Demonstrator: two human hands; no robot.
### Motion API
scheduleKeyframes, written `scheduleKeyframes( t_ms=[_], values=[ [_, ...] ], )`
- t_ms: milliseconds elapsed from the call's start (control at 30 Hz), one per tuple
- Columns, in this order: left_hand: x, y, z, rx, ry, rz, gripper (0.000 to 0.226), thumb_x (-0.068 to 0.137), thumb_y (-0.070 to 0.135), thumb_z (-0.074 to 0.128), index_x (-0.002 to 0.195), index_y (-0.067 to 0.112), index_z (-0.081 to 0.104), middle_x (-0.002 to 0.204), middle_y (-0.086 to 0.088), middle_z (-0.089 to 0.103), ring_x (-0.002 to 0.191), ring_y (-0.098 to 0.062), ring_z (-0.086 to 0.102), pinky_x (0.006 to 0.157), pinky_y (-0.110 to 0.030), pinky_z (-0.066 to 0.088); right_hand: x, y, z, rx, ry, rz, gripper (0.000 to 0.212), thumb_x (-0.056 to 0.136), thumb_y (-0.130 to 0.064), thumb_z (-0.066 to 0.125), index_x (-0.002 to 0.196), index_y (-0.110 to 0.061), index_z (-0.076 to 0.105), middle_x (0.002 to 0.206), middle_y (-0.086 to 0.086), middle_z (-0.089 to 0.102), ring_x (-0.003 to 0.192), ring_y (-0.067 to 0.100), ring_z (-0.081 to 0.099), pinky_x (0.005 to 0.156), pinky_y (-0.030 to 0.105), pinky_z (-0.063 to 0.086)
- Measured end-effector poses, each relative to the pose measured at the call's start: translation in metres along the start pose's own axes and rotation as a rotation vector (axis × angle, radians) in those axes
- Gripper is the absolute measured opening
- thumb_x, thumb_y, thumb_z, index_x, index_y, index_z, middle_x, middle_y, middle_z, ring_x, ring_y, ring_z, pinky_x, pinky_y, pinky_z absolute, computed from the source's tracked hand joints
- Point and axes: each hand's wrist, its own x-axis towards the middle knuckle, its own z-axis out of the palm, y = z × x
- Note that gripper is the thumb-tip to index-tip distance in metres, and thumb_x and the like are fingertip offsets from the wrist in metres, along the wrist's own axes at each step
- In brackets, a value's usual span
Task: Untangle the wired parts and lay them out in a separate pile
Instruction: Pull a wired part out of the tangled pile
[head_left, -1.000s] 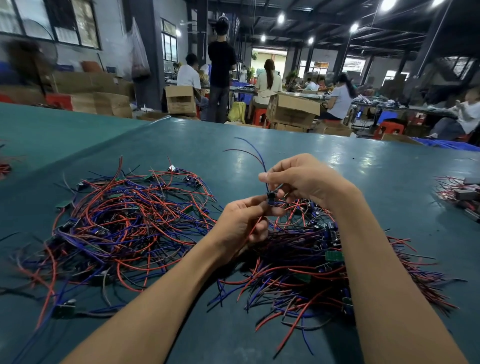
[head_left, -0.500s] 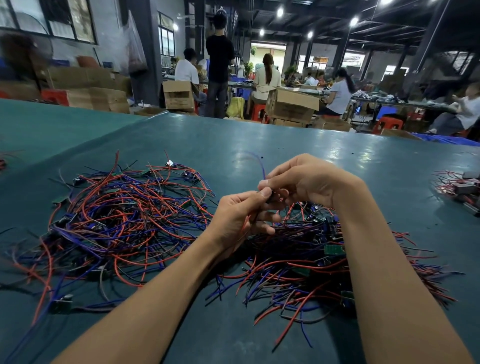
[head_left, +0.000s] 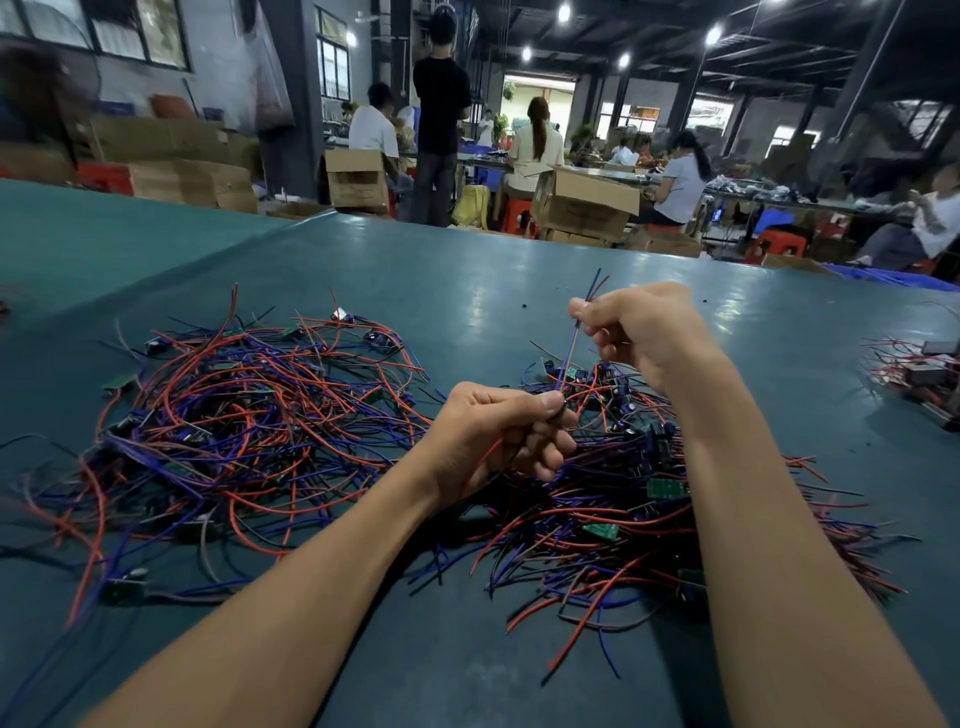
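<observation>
**One wired part drawn taut between both hands, much of the heap left to sort**

Two masses of red and blue wire are seen on the green table. Towards the left edge a tangled heap is spread, its leads crossing in every direction with small boards caught among them. Nearer the near edge and right of the middle, a second pile is found, where the leads fan outward more evenly and the boards sit towards its far side. This is judged to be the laid-out pile. By that reading the task is taken to be partly done, with the whole left heap left to be worked through. A small separate cluster is set at the right edge.

A single wired part is held above the second pile. Its lower end is enclosed in the grip of the left hand, fingers curled round it. Its paired blue and red leads are pinched higher up in the narrow grip of the right hand, with the free tips standing above the fingers. The leads are stretched nearly straight between the two grips, apart from both piles.
</observation>
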Motion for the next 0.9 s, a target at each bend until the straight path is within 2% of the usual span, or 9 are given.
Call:
scheduleKeyframes(
  t_ms=[133,233,333,400,467,567,700,800,900],
  values=[
    [-0.001,0.002,-0.003,0.001,-0.006,-0.012,0.026,0.092,0.019,0.067,0.092,-0.006,0.076,0.079,-0.022,0.07,0.059,-0.02,0.066,0.054,-0.029,0.055,0.003,0.005,0.002,0.017,0.097,-0.031,0.016,0.075,-0.01,0.085,0.069,-0.001,0.073,0.056,0.004,0.065,0.048,0.012,0.056,0.049,0.025,0.049],
    [-0.005,-0.002,-0.001,0.062,-0.052,-0.033,0.023,0.089,0.017,0.069,0.089,-0.005,0.076,0.076,-0.022,0.07,0.057,-0.021,0.066,0.053,-0.029,0.055,0.005,0.011,0.005,-0.026,0.271,-0.115,0.023,0.082,-0.017,0.08,0.063,-0.006,0.072,0.059,0.005,0.067,0.054,0.017,0.059,0.056,0.031,0.054],
    [-0.003,-0.004,0.003,-0.027,0.014,0.019,0.023,0.09,0.019,0.068,0.091,-0.002,0.076,0.079,-0.017,0.07,0.06,-0.018,0.066,0.056,-0.029,0.057,0.007,0.007,-0.007,0.042,0.32,-0.137,0.02,0.092,-0.027,0.073,0.087,-0.008,0.071,0.074,0.007,0.069,0.063,0.018,0.066,0.061,0.032,0.055],
    [0.002,0.001,-0.001,-0.173,0.112,0.057,0.027,0.091,0.024,0.065,0.094,-0.001,0.077,0.083,-0.011,0.069,0.065,-0.014,0.065,0.063,-0.028,0.059,0.006,-0.003,-0.014,0.071,0.27,-0.119,0.026,0.094,-0.032,0.07,0.099,-0.007,0.066,0.079,0.008,0.068,0.065,0.018,0.067,0.058,0.031,0.054],
    [0.005,0.005,-0.009,-0.329,0.144,0.078,0.029,0.092,0.025,0.064,0.098,0.0,0.078,0.087,-0.006,0.067,0.071,-0.011,0.063,0.073,-0.028,0.06,0.0,-0.015,-0.014,0.019,0.201,-0.094,0.021,0.095,-0.029,0.068,0.093,-0.009,0.065,0.076,0.009,0.066,0.058,0.017,0.065,0.053,0.029,0.053],
    [0.007,0.008,-0.018,-0.5,0.165,0.108,0.027,0.091,0.024,0.068,0.103,0.002,0.078,0.089,-0.005,0.065,0.077,-0.013,0.062,0.085,-0.032,0.058,-0.013,-0.028,-0.003,-0.163,-0.078,-0.065,0.025,0.098,-0.027,0.065,0.091,-0.004,0.069,0.075,0.01,0.067,0.056,0.016,0.063,0.05,0.026,0.053],
    [0.011,0.009,-0.025,-0.513,0.247,0.149,0.027,0.085,0.038,0.073,0.103,0.018,0.08,0.1,-0.001,0.071,0.096,-0.014,0.064,0.086,-0.036,0.057,-0.027,-0.029,0.019,-0.438,-0.467,-0.12,0.027,0.095,-0.032,0.07,0.095,-0.005,0.077,0.091,0.006,0.078,0.078,0.018,0.073,0.063,0.027,0.057],
    [0.012,0.009,-0.027,-0.485,0.249,0.166,0.028,0.082,0.046,0.071,0.1,0.025,0.081,0.115,0.003,0.074,0.115,-0.017,0.067,0.095,-0.036,0.053,-0.032,-0.022,0.037,-0.546,-0.586,-0.178,0.022,0.092,-0.034,0.073,0.099,-0.015,0.08,0.095,-0.001,0.079,0.088,0.014,0.074,0.065,0.023,0.056],
    [0.014,0.009,-0.025,-0.512,0.221,0.184,0.028,0.082,0.043,0.071,0.098,0.022,0.081,0.121,-0.004,0.072,0.116,-0.023,0.067,0.101,-0.043,0.051,-0.034,-0.011,0.051,-0.502,-0.642,-0.205,0.018,0.092,-0.025,0.074,0.104,-0.012,0.079,0.096,0.008,0.079,0.087,0.019,0.075,0.069,0.028,0.058]
  ],
)
